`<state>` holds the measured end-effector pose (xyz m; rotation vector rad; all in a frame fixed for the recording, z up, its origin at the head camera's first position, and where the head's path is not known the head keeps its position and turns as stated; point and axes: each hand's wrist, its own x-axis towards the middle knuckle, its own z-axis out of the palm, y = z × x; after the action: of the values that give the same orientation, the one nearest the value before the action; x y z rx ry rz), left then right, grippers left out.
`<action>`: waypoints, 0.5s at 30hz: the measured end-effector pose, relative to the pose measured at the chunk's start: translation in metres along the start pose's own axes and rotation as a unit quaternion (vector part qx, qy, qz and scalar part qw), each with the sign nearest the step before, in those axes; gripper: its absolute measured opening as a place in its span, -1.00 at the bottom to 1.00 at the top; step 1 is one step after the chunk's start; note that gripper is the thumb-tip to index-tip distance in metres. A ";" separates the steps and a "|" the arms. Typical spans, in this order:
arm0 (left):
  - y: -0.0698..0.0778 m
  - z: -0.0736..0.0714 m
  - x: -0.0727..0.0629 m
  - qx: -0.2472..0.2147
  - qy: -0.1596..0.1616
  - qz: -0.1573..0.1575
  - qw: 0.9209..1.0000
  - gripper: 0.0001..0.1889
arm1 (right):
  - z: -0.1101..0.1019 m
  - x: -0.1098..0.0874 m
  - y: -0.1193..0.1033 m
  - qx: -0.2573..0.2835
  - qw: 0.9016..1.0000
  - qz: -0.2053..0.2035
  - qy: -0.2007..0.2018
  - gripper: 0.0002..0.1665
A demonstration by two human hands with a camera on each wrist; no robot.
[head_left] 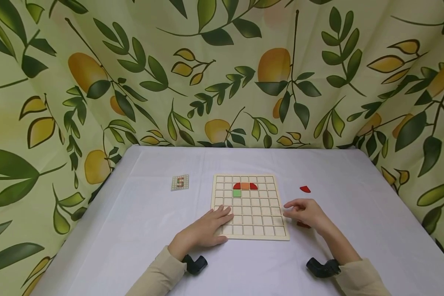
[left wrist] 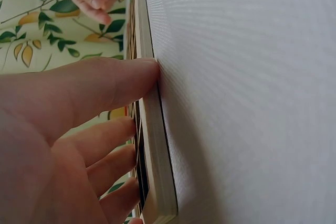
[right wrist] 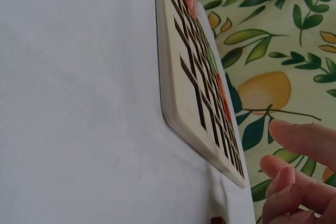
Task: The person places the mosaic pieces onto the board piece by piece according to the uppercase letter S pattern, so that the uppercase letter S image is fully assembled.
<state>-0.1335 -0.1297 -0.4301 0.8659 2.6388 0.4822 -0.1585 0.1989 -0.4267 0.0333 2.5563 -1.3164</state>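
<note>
A pale wooden grid board lies on the white cloth. Near its top sit an orange square between two red rounded-corner pieces, and a green square below the left one. My left hand rests on the board's lower left, fingers spread; in the left wrist view its thumb touches the board's edge. Just off the board's right side hovers my right hand, fingers loosely bent, with nothing visible between them. A red piece lies partly hidden beneath it, and another red piece lies beyond it.
Left of the board lies a small card printed with a coloured pattern on a grid. Patterned leaf-and-fruit fabric hangs behind the table and along both sides. A black wrist mount sits at each sleeve, low over the cloth.
</note>
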 end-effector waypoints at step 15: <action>-0.002 0.001 0.001 0.007 0.002 -0.003 1.000 -0.32 | -0.027 -0.008 0.022 -0.029 0.999 0.006 -0.021 -0.48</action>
<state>-0.1351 -0.1300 -0.4324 0.8619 2.6515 0.4641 -0.1534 0.2346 -0.4270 0.0103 2.5538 -1.2261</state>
